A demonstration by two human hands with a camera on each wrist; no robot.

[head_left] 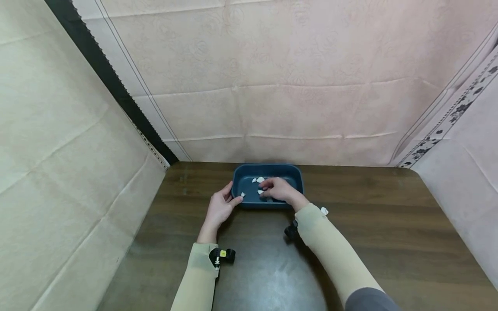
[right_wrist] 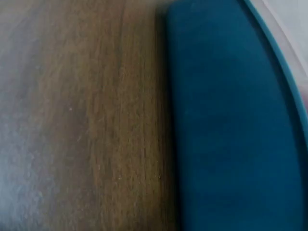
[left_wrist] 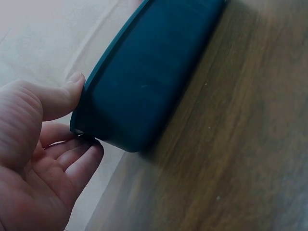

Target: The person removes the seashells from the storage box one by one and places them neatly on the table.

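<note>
A blue rectangular tray [head_left: 268, 206] sits at the back of the table, with several small white pieces [head_left: 260, 179] inside. My left hand [head_left: 220, 210] grips its left end. In the left wrist view, the thumb [left_wrist: 65, 98] presses the rim while the fingers [left_wrist: 84, 166] curl at the corner. Over the tray's near wall reaches my right hand [head_left: 282, 190], fingers bent down inside. One white piece [head_left: 260, 191] shows right at its thumb and fingertips; I cannot tell whether they pinch it. The right wrist view shows only the tray's outer wall [right_wrist: 231, 120], blurred.
The brown wooden table [head_left: 369, 224] spreads to both sides and in front. A pale cloth wall [head_left: 292, 116] rises right behind the tray, with further cloth walls at left and right. A small white thing [head_left: 324, 211] shows beside the right sleeve.
</note>
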